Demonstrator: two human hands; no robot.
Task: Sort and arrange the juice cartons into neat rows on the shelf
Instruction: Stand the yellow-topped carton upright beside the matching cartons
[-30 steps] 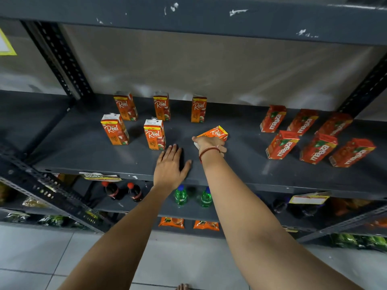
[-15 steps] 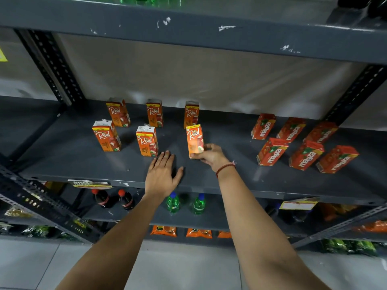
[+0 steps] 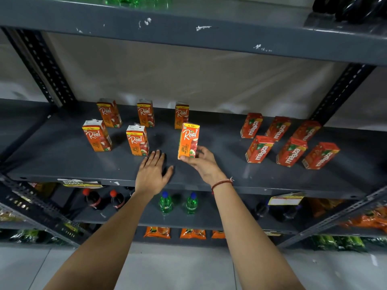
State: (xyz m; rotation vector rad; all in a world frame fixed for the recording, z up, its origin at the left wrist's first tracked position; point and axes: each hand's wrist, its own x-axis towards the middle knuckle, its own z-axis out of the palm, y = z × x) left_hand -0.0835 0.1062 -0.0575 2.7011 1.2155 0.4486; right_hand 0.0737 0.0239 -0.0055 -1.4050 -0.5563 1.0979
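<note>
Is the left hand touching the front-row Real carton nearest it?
Cannot tell. In the head view the left hand's fingertips reach that Real carton's base, with no gap visible.

The right hand (image 3: pixel 202 163) covers the lower right corner of the Real apple carton (image 3: pixel 188 140) it grips, small print on that carton is too fine to read, and above both hands green bottles (image 3: pixel 137 0) and dark bottles (image 3: pixel 354 7) are cut off by the top edge.
</note>
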